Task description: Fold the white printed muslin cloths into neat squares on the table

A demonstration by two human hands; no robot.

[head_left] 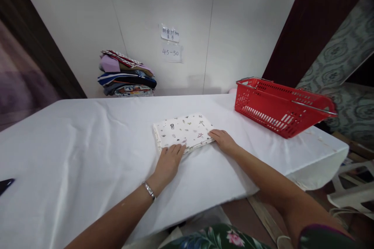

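Observation:
A folded white cloth [187,130] printed with small leaves and dragonfly-like shapes lies flat on the white-covered table, its layers showing along the near and left edges. My left hand [169,161], with a silver bracelet at the wrist, is closed on the near left part of the cloth, fingertips on top. At the near right corner, my right hand [224,141] grips the edge with its fingers over the top. Both thumbs are hidden from view.
A red plastic basket [271,105] with metal handles stands at the right. Against the back wall is a stack of folded clothes [127,76]. Paper signs [172,52] hang on the wall. A dark object [6,184] shows at the left edge, a white stool [352,186] at the lower right.

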